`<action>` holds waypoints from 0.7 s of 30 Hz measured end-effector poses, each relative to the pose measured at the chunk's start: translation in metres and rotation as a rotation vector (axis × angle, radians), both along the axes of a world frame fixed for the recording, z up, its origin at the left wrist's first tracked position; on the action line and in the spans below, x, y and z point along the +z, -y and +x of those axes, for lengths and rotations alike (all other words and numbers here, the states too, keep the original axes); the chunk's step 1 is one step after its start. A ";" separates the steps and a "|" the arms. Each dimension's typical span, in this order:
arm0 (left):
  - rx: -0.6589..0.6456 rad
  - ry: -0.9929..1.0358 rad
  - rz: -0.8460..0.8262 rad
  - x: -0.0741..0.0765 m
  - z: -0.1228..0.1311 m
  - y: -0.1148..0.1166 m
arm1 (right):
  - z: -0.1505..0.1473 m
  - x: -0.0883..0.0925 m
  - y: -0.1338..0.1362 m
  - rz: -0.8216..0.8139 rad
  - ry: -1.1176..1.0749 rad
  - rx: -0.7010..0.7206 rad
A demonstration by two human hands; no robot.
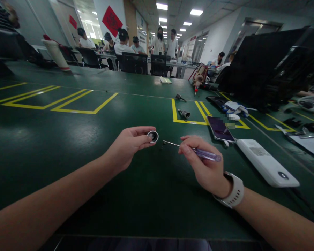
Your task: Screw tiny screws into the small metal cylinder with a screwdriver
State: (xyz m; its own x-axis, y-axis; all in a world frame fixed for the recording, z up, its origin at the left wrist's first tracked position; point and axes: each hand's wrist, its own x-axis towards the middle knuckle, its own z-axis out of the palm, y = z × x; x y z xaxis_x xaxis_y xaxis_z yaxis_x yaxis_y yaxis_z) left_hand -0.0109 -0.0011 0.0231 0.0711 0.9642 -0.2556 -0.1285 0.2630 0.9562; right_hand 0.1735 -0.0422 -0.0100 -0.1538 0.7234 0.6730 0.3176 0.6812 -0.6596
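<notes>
Between the fingers and thumb of my left hand (128, 144) is a round metal cap (153, 136), its dark hollow side turned toward the right. My right hand (202, 164) grips a screwdriver (208, 154) by its clear purple handle. The thin shaft points left, and its tip is a short way from the cap, apart from it. Just below the tip, tiny dark parts (162, 146) lie on the table, too small to name. Farther off, a metal cylindrical fitting (184, 113) and a second dark fitting (180, 97) rest near a yellow-taped area.
The green table (75, 181) carries yellow tape outlines (95, 112). Right of my right hand lie a phone (220, 129) with a cable and a white power bank (267, 162). A clipboard (307, 143) is at the far right. Several people sit or stand in the background.
</notes>
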 end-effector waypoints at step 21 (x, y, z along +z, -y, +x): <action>0.023 -0.043 0.003 -0.002 0.001 -0.001 | -0.001 -0.024 -0.035 -0.640 -0.270 -0.025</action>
